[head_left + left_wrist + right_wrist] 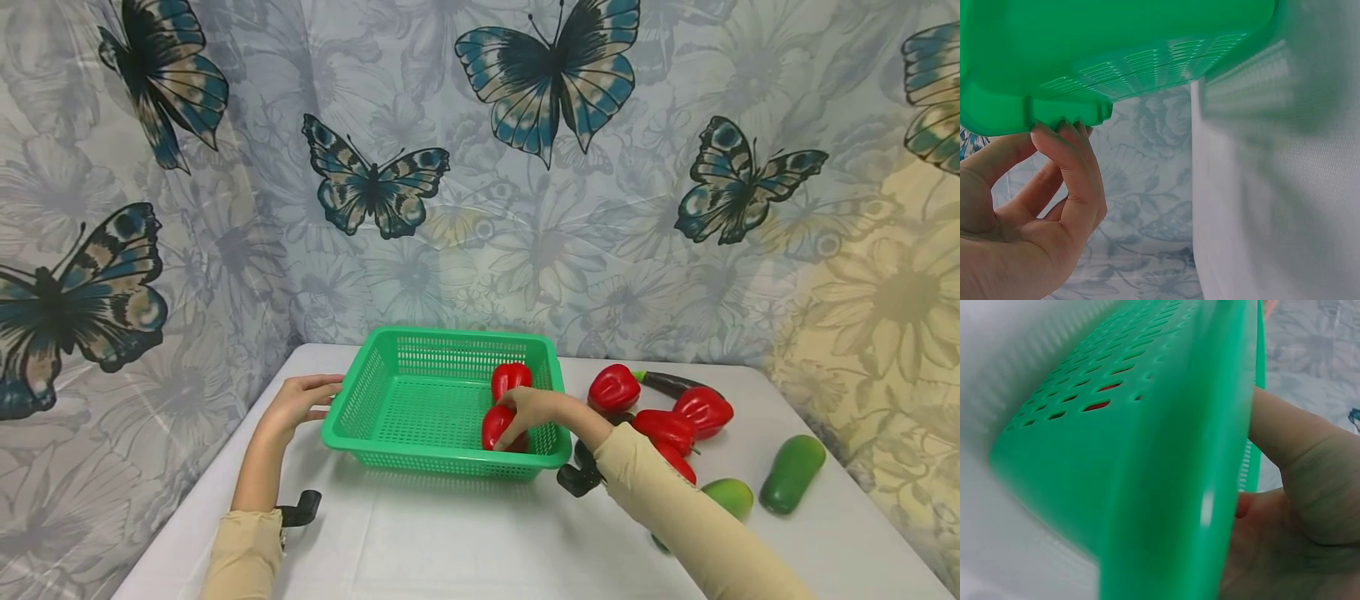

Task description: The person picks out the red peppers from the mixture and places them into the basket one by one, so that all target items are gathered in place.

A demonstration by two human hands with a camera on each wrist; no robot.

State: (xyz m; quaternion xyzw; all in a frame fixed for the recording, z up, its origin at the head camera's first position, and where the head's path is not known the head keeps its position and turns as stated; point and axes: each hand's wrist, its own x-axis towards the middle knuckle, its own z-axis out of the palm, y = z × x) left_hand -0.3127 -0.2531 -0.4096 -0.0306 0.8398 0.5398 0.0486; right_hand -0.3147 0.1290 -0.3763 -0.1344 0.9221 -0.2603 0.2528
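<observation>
A green plastic basket [442, 457] with slotted walls stands on the white table. Two red bell peppers are inside at its right end; one [512, 379] lies toward the back. My right hand [531, 410] reaches over the right rim and grips the nearer bell pepper [495, 425], its fingers and thumb around the top. In the right wrist view, the basket wall [1166, 487] hides most of that pepper. At the opposite end my left hand [300, 402] touches the rim from outside with its fingertips. The left wrist view shows those bent fingers [1075, 181] against the rim's lip [1066, 112].
Right of the basket lie several more red bell peppers [613, 388], a dark eggplant [670, 382], a green-yellow mango [729, 497] and a thick green vegetable [792, 473]. My right forearm [675, 500] partly covers this group. A butterfly-patterned cloth [525, 275] hangs behind the table.
</observation>
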